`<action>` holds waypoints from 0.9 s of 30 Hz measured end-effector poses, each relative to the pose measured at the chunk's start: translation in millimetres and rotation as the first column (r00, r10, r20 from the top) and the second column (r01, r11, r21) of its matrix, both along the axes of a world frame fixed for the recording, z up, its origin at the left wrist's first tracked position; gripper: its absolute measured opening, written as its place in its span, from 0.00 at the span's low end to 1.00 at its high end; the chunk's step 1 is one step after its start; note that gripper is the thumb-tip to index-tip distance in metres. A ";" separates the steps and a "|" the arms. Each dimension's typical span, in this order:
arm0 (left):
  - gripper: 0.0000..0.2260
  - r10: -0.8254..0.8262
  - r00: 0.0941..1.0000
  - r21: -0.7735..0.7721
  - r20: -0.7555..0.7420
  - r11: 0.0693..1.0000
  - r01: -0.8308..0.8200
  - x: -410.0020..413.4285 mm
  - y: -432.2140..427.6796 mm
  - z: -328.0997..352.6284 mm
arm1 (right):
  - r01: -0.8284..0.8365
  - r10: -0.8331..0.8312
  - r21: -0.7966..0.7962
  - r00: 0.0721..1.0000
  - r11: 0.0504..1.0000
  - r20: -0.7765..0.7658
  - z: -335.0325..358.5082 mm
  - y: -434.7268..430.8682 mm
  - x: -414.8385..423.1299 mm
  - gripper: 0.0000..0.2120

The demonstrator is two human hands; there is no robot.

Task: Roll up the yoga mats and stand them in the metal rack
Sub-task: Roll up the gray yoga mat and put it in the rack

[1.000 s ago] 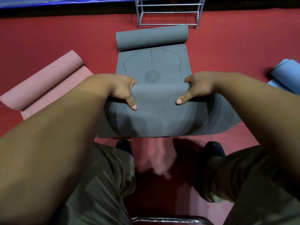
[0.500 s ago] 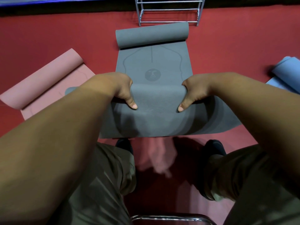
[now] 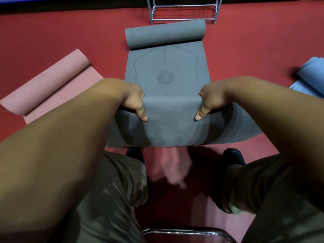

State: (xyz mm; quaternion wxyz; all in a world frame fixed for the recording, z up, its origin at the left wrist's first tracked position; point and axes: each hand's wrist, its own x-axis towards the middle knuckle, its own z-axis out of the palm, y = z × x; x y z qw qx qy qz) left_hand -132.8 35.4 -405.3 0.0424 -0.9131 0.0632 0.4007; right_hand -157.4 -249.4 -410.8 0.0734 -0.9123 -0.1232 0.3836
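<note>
Grey mat point(image 3: 166, 67) on floor point(image 3: 52, 41), near end curled up between our hands | our left hand point(image 3: 133, 100) and right hand point(image 3: 212, 99) each pinch the curl | since earlier our right thumb turned toward us

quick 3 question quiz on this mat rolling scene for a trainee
1. True or false: the left hand and right hand both grip the near end of the grey textured yoga mat.
2. Where does the silver metal tube rack stand? A) just beyond the grey mat's far rolled end B) on the person's lap C) in the person's hands
3. Fill in: the partly rolled foam mat on the person's left is coloured ___.

Key: 1 true; 2 A; 3 pink
</note>
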 end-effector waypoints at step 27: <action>0.34 0.053 0.995 -0.208 -0.080 0.976 -0.069 -2.3 11.1 6.2 | 0.005 -0.008 0.099 0.999 0.995 0.032 3.4 -11.8 6.5 0.27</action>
